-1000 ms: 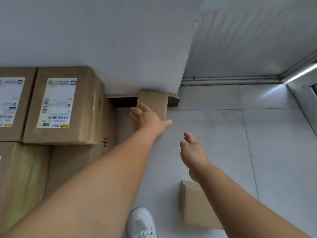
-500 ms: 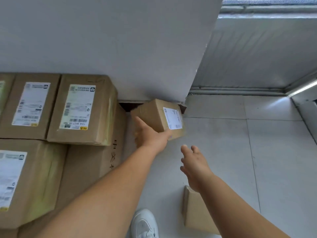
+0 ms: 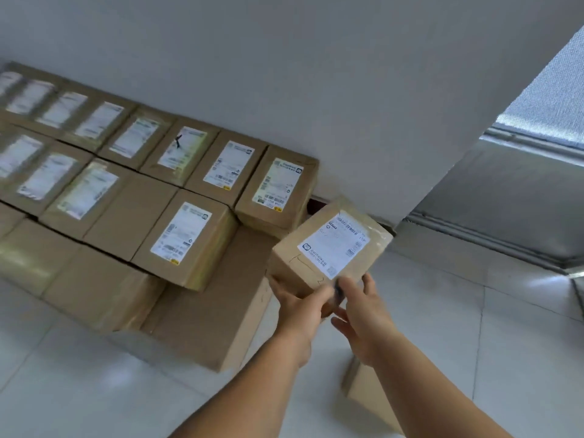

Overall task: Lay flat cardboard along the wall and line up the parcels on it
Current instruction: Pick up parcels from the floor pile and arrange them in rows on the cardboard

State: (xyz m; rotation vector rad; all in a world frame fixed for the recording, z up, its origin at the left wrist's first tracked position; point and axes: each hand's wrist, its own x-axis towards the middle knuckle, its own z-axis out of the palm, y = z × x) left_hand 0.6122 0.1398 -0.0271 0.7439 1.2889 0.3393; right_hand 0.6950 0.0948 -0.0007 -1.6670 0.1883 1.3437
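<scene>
I hold a small brown parcel (image 3: pixel 328 248) with a white label above the floor, by the wall's corner. My left hand (image 3: pixel 298 308) grips its near left end from below. My right hand (image 3: pixel 363 317) holds its near right corner, fingers curled under and thumb against the edge. Flat cardboard (image 3: pixel 215 311) lies on the floor along the white wall (image 3: pixel 284 90). Several labelled parcels (image 3: pixel 186 238) stand on it in rows that run off to the left. The last parcel in the back row (image 3: pixel 278 188) sits just left of the one I hold.
Another brown box (image 3: pixel 369 399) lies on the white tiled floor (image 3: pixel 474 327) under my right forearm. To the right, past the wall's corner, is a grey ribbed shutter (image 3: pixel 505 191) with a metal track at its foot.
My left hand has lifted the small parcel away from the wall's base and turned its label up. My right hand has come up and taken its near corner. My view has swung left.
</scene>
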